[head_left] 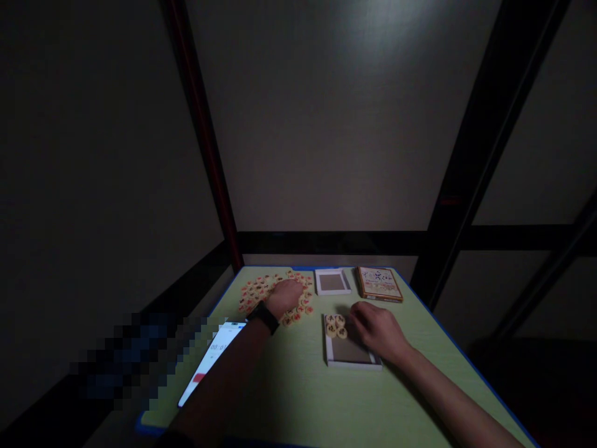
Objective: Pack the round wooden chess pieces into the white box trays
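Note:
My left hand, a dark watch on its wrist, reaches into a spread of round wooden Chinese chess pieces with red and black characters. Its fingers point away from me and are hidden behind the back of the hand. Over the right side of a shallow white-edged box tray is my right hand, its fingers curled together; whatever they may hold does not show. Several chess pieces lie side by side in the tray's far left corner, black characters up, just left of my right fingertips.
A second white-edged box tray stands at the back, beside a printed game box. A phone with a lit timer screen lies by my left forearm. The green table has blue edges, and a wall rises behind it.

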A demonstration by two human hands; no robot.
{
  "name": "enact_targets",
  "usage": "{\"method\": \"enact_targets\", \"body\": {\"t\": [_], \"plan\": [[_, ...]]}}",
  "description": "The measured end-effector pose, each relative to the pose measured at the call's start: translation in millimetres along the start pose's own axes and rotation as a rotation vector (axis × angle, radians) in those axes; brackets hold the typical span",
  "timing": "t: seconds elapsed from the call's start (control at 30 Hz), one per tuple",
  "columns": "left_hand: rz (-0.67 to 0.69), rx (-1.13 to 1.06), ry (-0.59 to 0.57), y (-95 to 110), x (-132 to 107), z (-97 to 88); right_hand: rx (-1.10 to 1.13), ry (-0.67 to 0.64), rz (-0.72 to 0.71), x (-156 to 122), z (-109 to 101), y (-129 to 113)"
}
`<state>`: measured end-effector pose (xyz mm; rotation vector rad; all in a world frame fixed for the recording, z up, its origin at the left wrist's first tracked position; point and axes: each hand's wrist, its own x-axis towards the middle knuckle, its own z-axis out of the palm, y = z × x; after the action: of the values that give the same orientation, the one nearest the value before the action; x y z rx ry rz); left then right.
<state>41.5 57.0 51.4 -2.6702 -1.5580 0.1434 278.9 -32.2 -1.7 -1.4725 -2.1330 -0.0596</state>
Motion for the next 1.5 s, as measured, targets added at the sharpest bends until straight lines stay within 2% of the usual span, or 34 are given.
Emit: {"method": "enact_targets", "body": {"t": [0.17,0.27,0.4,0.53,0.63,0.73,0.87,1.0,1.23,1.5], "plan": [[0.026,-0.011,0.056,-0.7,-7.8,-2.5,0.019,0.001,0.022,-0.3,0.1,0.3],[0.086,-0.061,0.131,10.8,-17.0,-2.6,0.101,0.022,0.052,-0.1,1.3,-1.9],[0.187,-0.262,0.24,43.4,-31.7,4.0,0.475,0.035,0.189,2.2,6.7,-5.7],[0.234,-0.415,0.289,71.2,-39.9,14.6,0.87,-0.013,0.296,6.3,13.2,-7.5],[0.246,-0.502,0.324,80.0,-40.6,20.1,1.023,-0.053,0.327,8.8,14.0,-7.5],[0.269,-0.56,0.334,80.7,-40.8,21.9,1.085,-0.08,0.348,9.4,11.1,-5.8],[0.227,-0.581,0.359,72.7,-42.9,24.5,1.091,-0.208,0.376,7.0,7.1,0.5],[0.139,-0.436,0.339,62.9,-44.6,30.3,1.007,-0.309,0.415,3.3,7.7,4.9],[0.154,-0.318,0.186,62.3,-44.1,35.0,0.903,-0.331,0.459,1.0,9.9,-0.9],[0.091,-0.234,0.07,69.1,-45.7,33.2,0.745,-0.349,0.391,0.8,7.2,-4.7]]}}
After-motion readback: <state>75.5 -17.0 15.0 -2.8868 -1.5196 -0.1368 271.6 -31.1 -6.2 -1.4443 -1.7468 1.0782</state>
